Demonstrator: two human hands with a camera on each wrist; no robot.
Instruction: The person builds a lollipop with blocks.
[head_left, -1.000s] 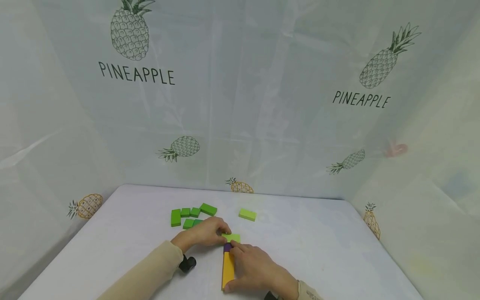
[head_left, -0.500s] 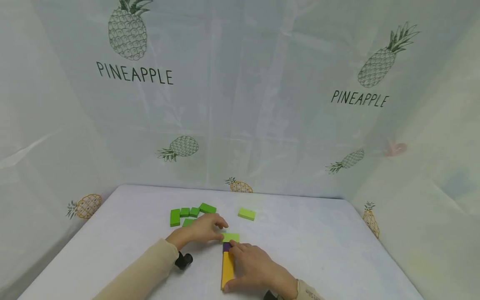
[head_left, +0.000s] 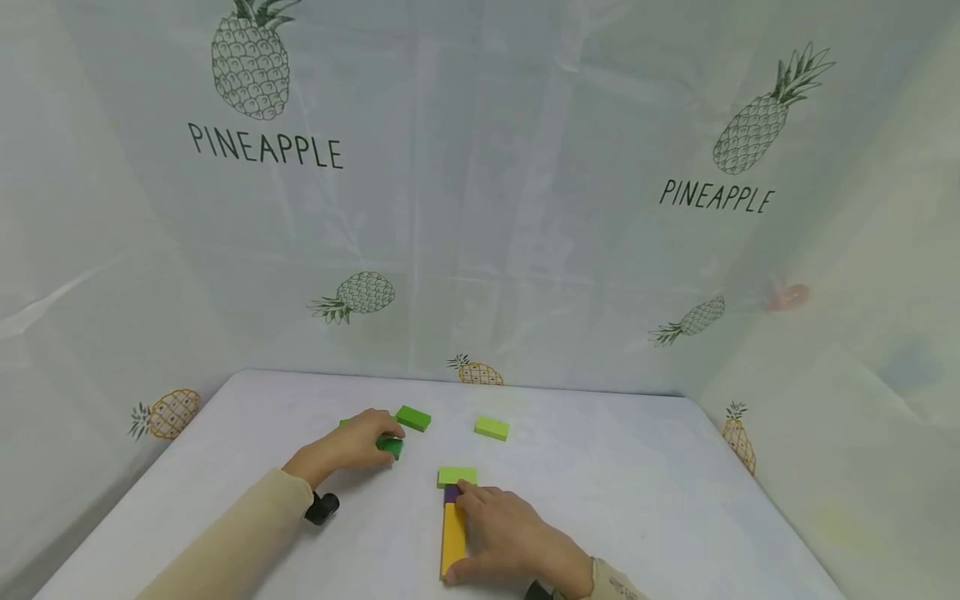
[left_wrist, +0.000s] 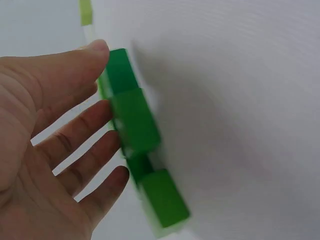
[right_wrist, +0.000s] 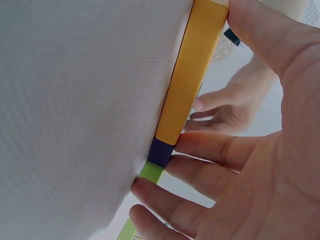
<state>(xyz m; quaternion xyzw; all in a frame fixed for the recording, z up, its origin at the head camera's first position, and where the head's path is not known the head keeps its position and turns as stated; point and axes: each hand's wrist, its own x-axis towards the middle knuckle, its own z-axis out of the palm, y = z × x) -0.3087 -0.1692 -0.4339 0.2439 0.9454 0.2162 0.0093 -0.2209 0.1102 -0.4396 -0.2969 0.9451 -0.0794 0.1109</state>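
While the right hand (head_left: 510,529) rests nearly straight fingers against the yellow bar (head_left: 453,537) and purple block (head_left: 452,493) (a lime block (head_left: 457,476) at their far end) on the table (head_left: 645,492), the left hand (head_left: 352,443) spreads loosely beside the green blocks (left_wrist: 136,120). Whether it touches them, I cannot tell.

Head cam: high, near side of the yellow block (head_left: 453,533), facing forward-down past it to the curtain (head_left: 487,208); widest, farthest. Left wrist: close, rolled sideways, looking past left hand (left_wrist: 60,135) at green blocks (left_wrist: 136,122), beyond and left of yellow block. Right wrist: close, rolled, looking past right hand (right_wrist: 240,160) along yellow block. Head and right wrist share yellow block; all three, left hand.
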